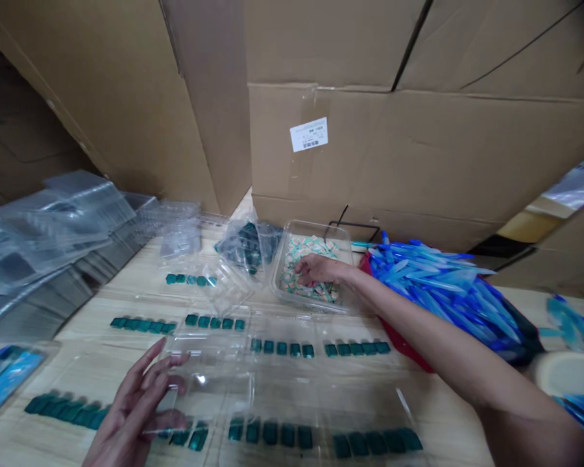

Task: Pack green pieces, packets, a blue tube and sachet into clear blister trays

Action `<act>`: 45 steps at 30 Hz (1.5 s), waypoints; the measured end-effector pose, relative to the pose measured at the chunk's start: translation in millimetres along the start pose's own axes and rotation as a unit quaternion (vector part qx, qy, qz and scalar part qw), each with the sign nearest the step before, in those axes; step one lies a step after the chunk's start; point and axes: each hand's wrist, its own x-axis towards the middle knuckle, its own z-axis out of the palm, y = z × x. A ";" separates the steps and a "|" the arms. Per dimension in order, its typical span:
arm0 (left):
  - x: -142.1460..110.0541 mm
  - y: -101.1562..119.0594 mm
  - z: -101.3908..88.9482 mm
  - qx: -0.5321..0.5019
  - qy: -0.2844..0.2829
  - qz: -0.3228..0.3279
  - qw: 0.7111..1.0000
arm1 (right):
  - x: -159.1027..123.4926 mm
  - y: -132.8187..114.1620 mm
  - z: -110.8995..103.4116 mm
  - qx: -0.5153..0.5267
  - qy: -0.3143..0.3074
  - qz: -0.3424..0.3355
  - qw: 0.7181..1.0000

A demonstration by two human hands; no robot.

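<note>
Person's at a light wood desk [126, 292], both arms out. R hand [318, 270] is down in a clear plastic tub [283, 272], fingers bunched among small pale pieces w/ green & orange markings [316, 250]; grip's narrow, but can't tell if it's holding any. Forearm runs in from lower right, pointing up-left, passing just beside a big heap of blue plastic spikes [433, 292] on a red sheet [394, 344]. Spikes lie mostly along the same diagonal, some crossing.

L hand [131, 408] sits low on the left, fingers spread, grip wide & holding nothing visible, fingertips at or just over the edge of a clear blister shell [204, 383]. Shell's long axis runs across the desk, left to right.

Rows of small teal blocks [272, 431] lie in clear blister trays [360, 389] all over the desk, rows running crosswise, some right by the L hand. Clear bag of teal blocks [248, 246] sits just left of the tub. Stacked clear blisters [53, 240] on far left, blue printed card [4, 379] at lower left. Cardboard cartons [370, 149] w/ white label [309, 134] wall off the far side.
</note>
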 end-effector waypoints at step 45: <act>5.2 -3.8 -1.9 0.012 0.006 -0.012 1.000 | -29.8 11.4 -50.3 -0.161 -0.149 -0.113 0.969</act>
